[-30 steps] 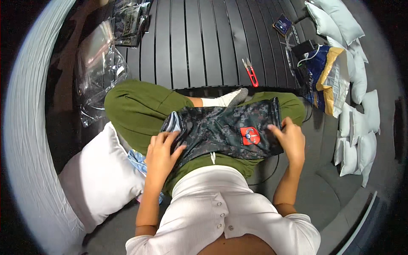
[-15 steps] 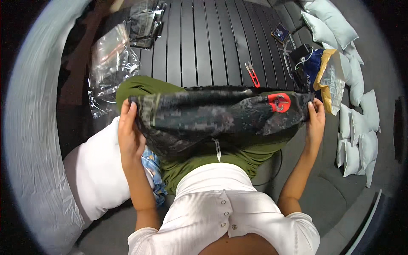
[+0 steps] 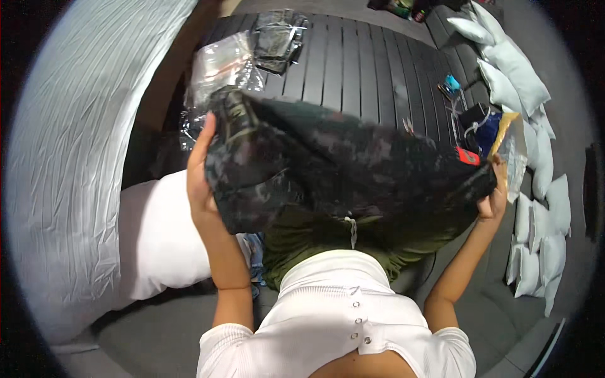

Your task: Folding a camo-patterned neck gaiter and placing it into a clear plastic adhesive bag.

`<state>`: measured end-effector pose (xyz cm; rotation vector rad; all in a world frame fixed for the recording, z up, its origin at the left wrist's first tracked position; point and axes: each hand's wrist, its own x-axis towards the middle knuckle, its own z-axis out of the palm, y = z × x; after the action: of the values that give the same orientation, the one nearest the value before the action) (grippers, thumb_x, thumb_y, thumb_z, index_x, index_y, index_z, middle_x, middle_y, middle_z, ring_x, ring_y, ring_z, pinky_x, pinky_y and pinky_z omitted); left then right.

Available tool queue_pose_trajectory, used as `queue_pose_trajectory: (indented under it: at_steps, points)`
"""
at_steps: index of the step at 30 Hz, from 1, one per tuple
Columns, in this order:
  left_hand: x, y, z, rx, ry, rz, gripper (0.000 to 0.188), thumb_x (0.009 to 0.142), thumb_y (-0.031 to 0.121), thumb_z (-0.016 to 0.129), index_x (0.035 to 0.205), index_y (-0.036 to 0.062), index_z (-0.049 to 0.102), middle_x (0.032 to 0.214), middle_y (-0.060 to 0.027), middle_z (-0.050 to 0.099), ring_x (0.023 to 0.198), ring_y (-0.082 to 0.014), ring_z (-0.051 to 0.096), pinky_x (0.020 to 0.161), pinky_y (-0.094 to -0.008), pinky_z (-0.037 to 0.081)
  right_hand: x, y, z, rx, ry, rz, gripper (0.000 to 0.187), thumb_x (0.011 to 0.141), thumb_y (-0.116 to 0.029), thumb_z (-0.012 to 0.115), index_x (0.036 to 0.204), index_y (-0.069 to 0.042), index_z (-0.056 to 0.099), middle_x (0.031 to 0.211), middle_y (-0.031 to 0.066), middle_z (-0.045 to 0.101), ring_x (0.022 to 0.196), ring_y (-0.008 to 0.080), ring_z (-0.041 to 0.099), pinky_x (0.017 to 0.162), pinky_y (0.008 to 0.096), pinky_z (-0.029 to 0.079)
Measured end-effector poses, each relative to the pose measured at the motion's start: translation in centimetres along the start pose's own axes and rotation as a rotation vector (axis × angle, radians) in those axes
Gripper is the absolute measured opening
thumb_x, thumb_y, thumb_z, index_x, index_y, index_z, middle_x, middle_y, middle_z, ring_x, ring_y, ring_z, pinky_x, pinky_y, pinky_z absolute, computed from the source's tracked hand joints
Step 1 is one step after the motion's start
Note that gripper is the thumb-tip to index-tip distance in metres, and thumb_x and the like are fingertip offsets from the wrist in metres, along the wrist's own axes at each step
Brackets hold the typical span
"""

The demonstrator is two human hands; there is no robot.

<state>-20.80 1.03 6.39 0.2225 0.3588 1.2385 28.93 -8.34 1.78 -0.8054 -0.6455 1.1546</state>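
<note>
Camouflage cloth [image 3: 353,160] stretches above the green trousers [image 3: 287,255], long axis roughly 9 o'clock to 3 o'clock, left end tipped toward 12. Left grip [image 3: 200,183] is closed on that end; right grip [image 3: 496,194] pinches the 3 o'clock end; neither is nearer.

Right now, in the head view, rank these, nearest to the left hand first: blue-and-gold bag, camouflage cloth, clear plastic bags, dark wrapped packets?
1. Camouflage cloth: held in the left hand.
2. Clear plastic bags: just beyond, upper left.
3. Dark wrapped packets: farther up, left of centre.
4. Blue-and-gold bag: far right.
</note>
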Motion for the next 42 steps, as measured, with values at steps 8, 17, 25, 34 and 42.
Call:
queue_pose_trajectory:
  at_steps: [8, 17, 25, 34, 42]
  points:
    - [2.1, 1.7, -4.3, -0.037, 0.085, -0.016, 0.033, 0.093, 0.022, 0.040, 0.104, -0.0047, 0.056, 0.099, -0.0180, 0.062, 0.087, -0.0267, 0.063, 0.078, -0.0386, 0.052, 3.5, 1.7, 0.4, 0.070, -0.026, 0.161, 0.034, 0.094, -0.012, 0.037, 0.128, -0.015, 0.042, 0.117, 0.0140, 0.054, 0.107, 0.0265, 0.053, 0.093, 0.0435, 0.042]
    - [17.6, 1.2, -6.9, 0.126, 0.065, -0.356, 0.030, 0.090, 0.023, 0.044, 0.095, -0.0026, 0.058, 0.086, -0.0156, 0.064, 0.073, -0.0258, 0.064, 0.069, -0.0385, 0.055, 18.7, 6.9, -6.2, -0.320, 0.146, 0.160, 0.036, 0.085, -0.008, 0.051, 0.121, -0.008, 0.049, 0.114, 0.0032, 0.055, 0.099, 0.0162, 0.055, 0.086, 0.0287, 0.044]
    - [30.2, -3.7, -20.8, 0.725, 0.503, -0.133, 0.026, 0.088, 0.024, 0.047, 0.094, 0.0018, 0.059, 0.085, -0.0071, 0.063, 0.073, -0.0192, 0.060, 0.065, -0.0328, 0.048, 21.2, 14.2, -5.2, -0.397, 0.181, 0.537, 0.039, 0.082, -0.020, 0.062, 0.118, -0.014, 0.048, 0.072, -0.0048, 0.043, 0.063, 0.0043, 0.043, 0.056, 0.0174, 0.036]
    - [28.0, -4.6, -13.6, 1.768, 0.316, -0.341, 0.034, 0.079, 0.031, 0.064, 0.095, 0.0002, 0.060, 0.081, -0.0015, 0.061, 0.069, -0.0098, 0.052, 0.063, -0.0228, 0.040, 21.1, 12.4, -8.6, -0.686, -0.093, 0.599, 0.020, 0.076, -0.001, 0.056, 0.094, -0.009, 0.054, 0.078, -0.0055, 0.047, 0.069, 0.0029, 0.045, 0.057, 0.0157, 0.037]
    - [30.8, -5.0, -15.1, 1.453, 0.494, -0.392, 0.059, 0.081, 0.052, 0.054, 0.097, -0.0037, 0.060, 0.084, -0.0066, 0.061, 0.070, -0.0146, 0.054, 0.063, -0.0263, 0.041, 22.6, 13.6, -8.4, -0.489, 0.001, 0.577, 0.017, 0.085, -0.011, 0.052, 0.101, -0.007, 0.057, 0.089, -0.0013, 0.054, 0.079, 0.0077, 0.051, 0.070, 0.0219, 0.041]
